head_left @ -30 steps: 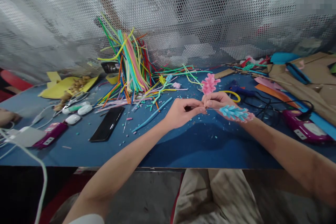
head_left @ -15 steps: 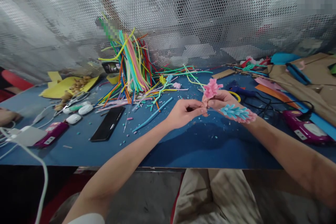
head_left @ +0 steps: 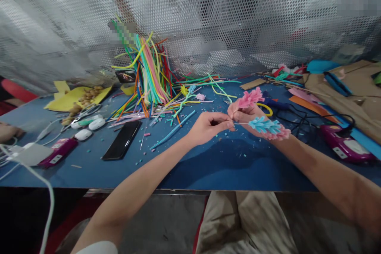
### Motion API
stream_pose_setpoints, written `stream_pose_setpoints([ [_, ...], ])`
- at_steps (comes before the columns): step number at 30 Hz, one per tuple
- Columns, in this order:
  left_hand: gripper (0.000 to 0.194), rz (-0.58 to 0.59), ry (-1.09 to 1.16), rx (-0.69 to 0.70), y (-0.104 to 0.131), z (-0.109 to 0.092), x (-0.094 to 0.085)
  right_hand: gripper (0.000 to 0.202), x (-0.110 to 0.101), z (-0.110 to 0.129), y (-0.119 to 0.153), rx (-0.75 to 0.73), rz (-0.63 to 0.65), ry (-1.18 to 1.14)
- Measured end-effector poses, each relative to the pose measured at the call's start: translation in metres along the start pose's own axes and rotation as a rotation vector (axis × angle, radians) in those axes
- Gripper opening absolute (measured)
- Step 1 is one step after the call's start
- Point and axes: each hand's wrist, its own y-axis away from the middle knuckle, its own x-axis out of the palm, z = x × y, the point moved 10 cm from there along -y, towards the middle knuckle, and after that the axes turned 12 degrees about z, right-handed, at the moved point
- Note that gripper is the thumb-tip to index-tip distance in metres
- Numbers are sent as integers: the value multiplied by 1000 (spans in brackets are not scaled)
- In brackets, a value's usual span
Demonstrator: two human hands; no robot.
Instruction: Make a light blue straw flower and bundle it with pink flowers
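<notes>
Pipe-cleaner flowers are held above the blue table (head_left: 208, 166).
The pink flower (head_left: 250, 97) and blue flower (head_left: 263, 125) are gripped in the right hand (head_left: 248, 117); a thin stem is pinched by the left hand (head_left: 206, 127), best kept taut and twisted close.

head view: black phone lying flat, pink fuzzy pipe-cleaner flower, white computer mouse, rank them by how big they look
1. Black phone lying flat on the blue table, clearly largest.
2. Pink fuzzy pipe-cleaner flower at the right hand.
3. White computer mouse, about as big as the flower; the flower is raised nearer the camera, so that order is unsure.
</notes>
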Motion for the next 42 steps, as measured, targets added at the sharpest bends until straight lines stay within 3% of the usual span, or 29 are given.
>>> stream_pose_setpoints([
  [17,40,-34,44,0,1,4,0,15,2,-13,-4,-25,-108,-191],
  [24,37,-22,99,24,-2,4,3,16,0,-1,-2,-35,-134,-172],
  [28,35,-109,108,20,0,3,-4,17,-9,-7,-2,13,-186,-125],
  [32,32,-291,131,55,5,2,-27,15,-34,-10,5,-17,-346,-64],
  [35,32,-400,172,86,9,6,-41,17,-37,-6,6,-60,-367,-38],
  [38,33,-435,223,89,8,13,-42,22,-33,0,6,-95,-393,25],
  [42,34,-416,249,81,6,14,-34,17,-33,6,12,-119,-518,141],
])
